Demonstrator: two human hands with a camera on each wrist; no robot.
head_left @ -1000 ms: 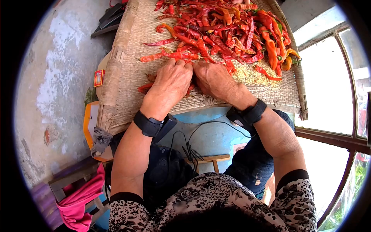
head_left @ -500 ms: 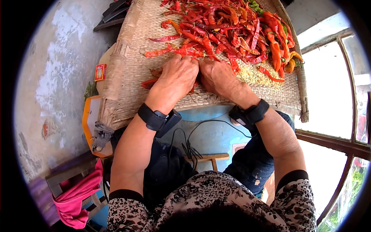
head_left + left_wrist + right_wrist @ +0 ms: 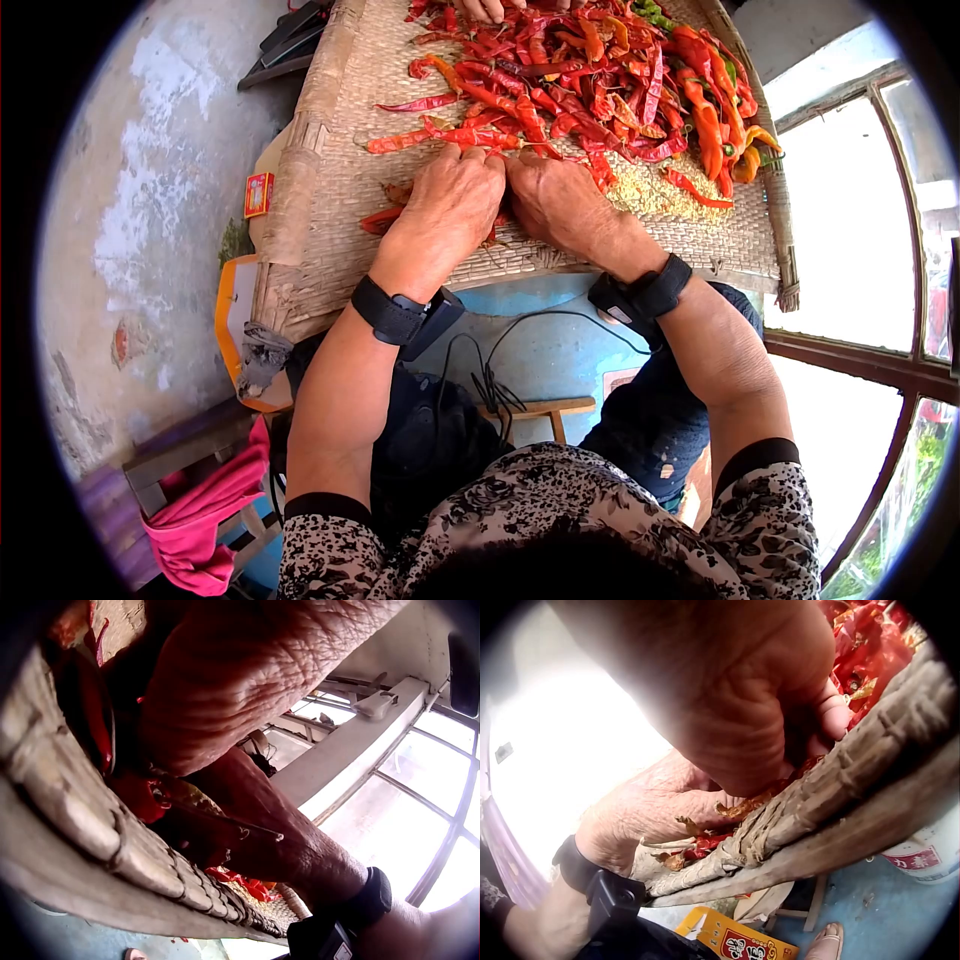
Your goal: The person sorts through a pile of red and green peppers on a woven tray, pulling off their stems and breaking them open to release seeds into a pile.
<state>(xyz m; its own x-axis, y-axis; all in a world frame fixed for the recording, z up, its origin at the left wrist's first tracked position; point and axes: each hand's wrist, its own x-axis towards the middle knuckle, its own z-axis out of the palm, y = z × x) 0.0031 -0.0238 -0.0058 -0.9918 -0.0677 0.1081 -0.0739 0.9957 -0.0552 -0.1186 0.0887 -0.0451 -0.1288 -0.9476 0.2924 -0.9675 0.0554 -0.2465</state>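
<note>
Small red box [image 3: 258,194] is lying beside the grey wall [image 3: 130,200]. Pink cloth [image 3: 200,520] is draping over a wooden seat. Black cables [image 3: 490,375] are hanging above the blue floor [image 3: 545,350]. Window frame [image 3: 850,350] is letting daylight in. White bucket [image 3: 930,859] is standing below

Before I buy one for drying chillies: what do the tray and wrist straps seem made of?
The tray looks like woven straw or reed, matte tan: plaited strands and a bound rim show. The wrist straps look like matte black fabric or rubber; which, I cannot tell.

Red and orange chillies [image 3: 600,80], tan woven tray [image 3: 330,200].
</note>
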